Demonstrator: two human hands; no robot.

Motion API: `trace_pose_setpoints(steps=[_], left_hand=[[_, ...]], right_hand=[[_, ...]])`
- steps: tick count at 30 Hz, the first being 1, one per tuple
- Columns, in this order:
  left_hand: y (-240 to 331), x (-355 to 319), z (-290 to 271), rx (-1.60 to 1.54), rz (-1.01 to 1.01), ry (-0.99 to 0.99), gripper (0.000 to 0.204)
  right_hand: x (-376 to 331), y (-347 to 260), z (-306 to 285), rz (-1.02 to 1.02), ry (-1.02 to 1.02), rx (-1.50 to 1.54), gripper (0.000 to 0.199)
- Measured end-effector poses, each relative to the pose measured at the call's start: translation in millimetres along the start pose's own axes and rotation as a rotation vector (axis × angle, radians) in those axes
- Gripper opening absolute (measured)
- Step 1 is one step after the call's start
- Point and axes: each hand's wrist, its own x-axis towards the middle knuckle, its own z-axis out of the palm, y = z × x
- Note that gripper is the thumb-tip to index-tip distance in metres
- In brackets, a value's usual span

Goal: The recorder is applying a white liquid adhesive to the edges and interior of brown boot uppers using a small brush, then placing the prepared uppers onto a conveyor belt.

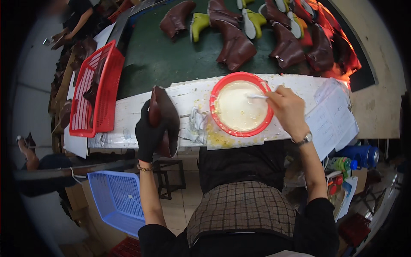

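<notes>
My left hand (146,135), in a black glove, grips a dark brown leather boot upper (170,115) over the white board. A red round bowl (212,105) of creamy white liquid (237,108) stands to the right of it. Above the bowl, my bare right hand (289,108) is closed round a thin white-handled tool (257,96), probably a brush. Its tip meets the liquid, and I cannot make out its end. Beside the bowl's left side lies a crumpled whitish cloth (197,125).
Several brown boot uppers (235,45) and yellow-green boot-shaped forms (200,26) lie on the green surface (150,55). A red basket (112,90) holds dark pieces at left. Papers (327,120) hang at right. Below are a blue basket (122,199) and bottles (358,155). Another person (79,19) works far left.
</notes>
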Motion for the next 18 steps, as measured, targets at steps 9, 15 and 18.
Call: trace_pose_setpoints(steps=[9, 15, 18], left_hand=[[79, 7, -18, -0.466, -0.205, -0.665, 0.041], [125, 14, -9, -0.316, -0.039, -0.896, 0.041], [133, 17, -16, -0.423, -0.095, -0.821, 0.039]], right_hand=[[-10, 1, -27, 0.146, 0.164, 0.676, 0.014], [13, -11, -30, -0.091, 0.112, 0.64, 0.018], [8, -13, -27, -0.004, 0.179, 0.637, 0.019]])
